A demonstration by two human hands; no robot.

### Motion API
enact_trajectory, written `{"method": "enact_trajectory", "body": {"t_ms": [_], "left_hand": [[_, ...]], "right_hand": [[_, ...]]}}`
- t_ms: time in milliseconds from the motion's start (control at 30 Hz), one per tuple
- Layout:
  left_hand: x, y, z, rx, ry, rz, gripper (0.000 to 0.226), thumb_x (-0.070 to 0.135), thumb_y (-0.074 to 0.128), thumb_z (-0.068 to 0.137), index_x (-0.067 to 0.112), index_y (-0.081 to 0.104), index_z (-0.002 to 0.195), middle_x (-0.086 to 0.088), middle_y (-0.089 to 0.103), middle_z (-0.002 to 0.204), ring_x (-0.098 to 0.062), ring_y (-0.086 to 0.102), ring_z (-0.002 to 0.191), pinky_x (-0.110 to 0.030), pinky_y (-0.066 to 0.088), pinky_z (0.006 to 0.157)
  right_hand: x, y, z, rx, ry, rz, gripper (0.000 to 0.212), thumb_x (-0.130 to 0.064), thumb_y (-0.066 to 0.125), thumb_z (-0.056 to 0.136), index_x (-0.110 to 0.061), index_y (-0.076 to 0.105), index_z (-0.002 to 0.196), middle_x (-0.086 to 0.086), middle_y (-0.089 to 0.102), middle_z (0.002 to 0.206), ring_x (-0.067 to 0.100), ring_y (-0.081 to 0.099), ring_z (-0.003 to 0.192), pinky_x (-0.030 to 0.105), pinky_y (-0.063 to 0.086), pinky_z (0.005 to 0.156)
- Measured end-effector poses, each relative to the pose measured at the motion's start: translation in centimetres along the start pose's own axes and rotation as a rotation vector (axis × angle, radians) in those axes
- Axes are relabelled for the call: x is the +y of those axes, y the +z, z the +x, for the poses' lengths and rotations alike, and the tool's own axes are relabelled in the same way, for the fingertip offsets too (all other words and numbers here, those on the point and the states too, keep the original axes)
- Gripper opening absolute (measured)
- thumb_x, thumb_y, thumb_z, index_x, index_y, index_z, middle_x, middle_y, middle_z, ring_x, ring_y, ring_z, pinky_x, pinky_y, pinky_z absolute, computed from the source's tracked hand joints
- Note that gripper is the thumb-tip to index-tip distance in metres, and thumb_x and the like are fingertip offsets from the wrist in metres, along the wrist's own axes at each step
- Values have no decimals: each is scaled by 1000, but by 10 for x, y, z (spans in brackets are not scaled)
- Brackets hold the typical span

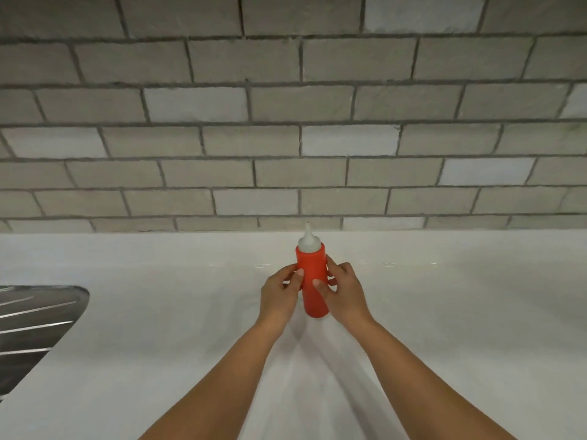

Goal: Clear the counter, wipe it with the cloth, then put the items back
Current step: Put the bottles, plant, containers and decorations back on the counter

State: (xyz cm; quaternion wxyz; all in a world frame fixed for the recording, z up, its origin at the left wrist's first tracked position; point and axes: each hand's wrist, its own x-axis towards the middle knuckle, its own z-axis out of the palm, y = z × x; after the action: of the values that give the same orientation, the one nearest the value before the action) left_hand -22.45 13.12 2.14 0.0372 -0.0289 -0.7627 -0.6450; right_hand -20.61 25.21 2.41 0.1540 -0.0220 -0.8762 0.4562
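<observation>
Gripping the red squeeze bottle [313, 281] from both sides, my two hands are meeting near the middle of the white counter [158, 312] — the left hand [279, 296] is curling its fingers and thumb round the bottle's left flank. The right hand [344, 292] is doing the same on the right flank, thumb pressing the front. The bottle is standing upright, its white pointed cap [308, 241] aiming up toward the grey brick wall [286, 122] at the far side. I cannot tell whether its base is resting on the counter or hanging just above it. Off to the left, a steel sink [35, 322] with a ribbed surface is cutting into the counter — well apart from the bottle.
</observation>
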Motion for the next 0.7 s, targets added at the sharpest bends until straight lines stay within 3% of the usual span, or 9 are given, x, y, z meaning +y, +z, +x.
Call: {"method": "enact_trajectory", "body": {"t_ms": [233,400,567,700], "left_hand": [[-9,-2,44,-35,30,2,19,29,41,99,30,60,98,6,64,93,-19,61,94,-43,49,93],[-12,2,73,-65,10,24,24,30,35,100,28,56,90,0,60,97,-18,57,95,-41,48,94],[-25,0,97,-14,-18,21,36,36,34,100,15,62,110,-7,62,110,-21,59,101,-40,48,95],[-31,-10,109,20,-36,34,36,37,32,100,17,63,103,-8,64,106,-22,61,98,-40,49,93]], "right_hand": [[-3,25,43,-27,35,-89,50,-15,49,95,-14,36,143,16,50,117,27,58,102,29,45,92],[-3,35,71,-81,132,-77,46,-14,40,97,-13,32,143,18,46,122,29,54,110,32,43,94],[-7,47,87,-137,153,-42,39,-12,38,95,-8,38,134,11,43,108,26,52,100,33,43,92],[-13,60,95,-180,160,-37,40,-13,36,95,-9,37,135,11,43,111,31,53,110,36,44,96]]}}
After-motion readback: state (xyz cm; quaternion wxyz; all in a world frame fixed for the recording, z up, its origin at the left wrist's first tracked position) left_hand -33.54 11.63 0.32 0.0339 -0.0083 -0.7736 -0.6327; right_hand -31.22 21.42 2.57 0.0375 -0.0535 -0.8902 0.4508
